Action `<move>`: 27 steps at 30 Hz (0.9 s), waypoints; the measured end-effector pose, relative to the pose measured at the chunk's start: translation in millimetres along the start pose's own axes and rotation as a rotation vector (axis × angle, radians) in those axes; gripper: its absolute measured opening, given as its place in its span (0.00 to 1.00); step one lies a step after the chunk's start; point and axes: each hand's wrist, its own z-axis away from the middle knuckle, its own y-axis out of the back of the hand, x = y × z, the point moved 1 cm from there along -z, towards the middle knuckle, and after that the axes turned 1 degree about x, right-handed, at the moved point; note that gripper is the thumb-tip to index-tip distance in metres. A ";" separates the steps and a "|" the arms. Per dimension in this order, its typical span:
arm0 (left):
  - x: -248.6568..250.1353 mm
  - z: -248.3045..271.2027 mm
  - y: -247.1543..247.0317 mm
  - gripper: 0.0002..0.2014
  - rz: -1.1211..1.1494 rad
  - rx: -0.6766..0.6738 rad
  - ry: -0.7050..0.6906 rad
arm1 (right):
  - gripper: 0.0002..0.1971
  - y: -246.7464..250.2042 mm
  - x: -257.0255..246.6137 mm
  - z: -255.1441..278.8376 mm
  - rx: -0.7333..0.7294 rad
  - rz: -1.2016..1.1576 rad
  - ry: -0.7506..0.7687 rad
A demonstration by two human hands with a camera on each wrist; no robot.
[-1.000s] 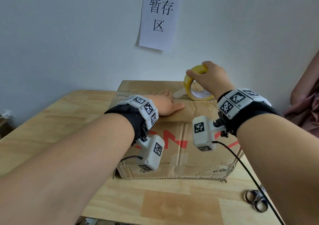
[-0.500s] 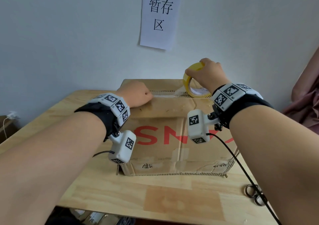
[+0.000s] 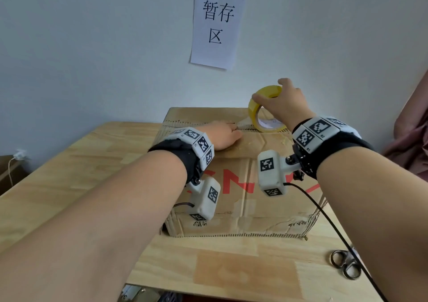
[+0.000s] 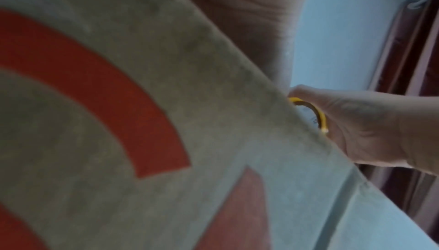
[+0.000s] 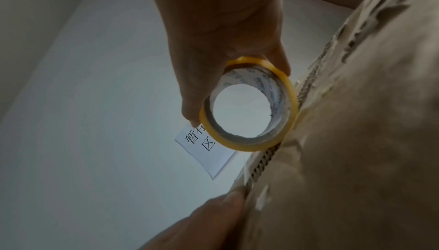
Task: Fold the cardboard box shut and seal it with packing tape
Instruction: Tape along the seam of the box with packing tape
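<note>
The cardboard box [image 3: 234, 204] with red letters lies on the wooden table [image 3: 69, 176], its top flaps folded down. My right hand [image 3: 288, 107] grips a yellow roll of packing tape [image 3: 254, 112] standing on edge on the box top at the far right of the seam. A short clear strip of tape [image 3: 243, 123] runs from the roll leftward along the seam. My left hand [image 3: 223, 134] lies flat on the box top, fingers pointing right and pressing the strip's end. The right wrist view shows the roll [image 5: 247, 146] against the seam and a left fingertip [image 5: 234, 196] on it.
Metal scissors [image 3: 345, 264] lie on the table at the front right, by a black cable. A paper sign [image 3: 216, 27] hangs on the wall behind. A person's arm and dark red cloth [image 3: 412, 134] are at the right edge.
My left hand slid left along the seam, curled, then came back right toward the roll with fingers flat. My right hand kept hold of the roll at the seam's right end.
</note>
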 end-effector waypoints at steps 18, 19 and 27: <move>2.2 2.9 -3.0 0.29 -0.022 -0.038 -0.006 | 0.44 15.6 18.3 -9.0 0.101 0.111 0.014; 2.1 1.8 -3.3 0.29 -0.017 -0.042 -0.004 | 0.44 15.6 24.8 -8.6 0.094 0.127 0.013; 42.1 -14.1 -7.1 0.35 -0.109 -0.109 0.023 | 0.44 13.1 34.5 -10.2 0.052 0.158 0.063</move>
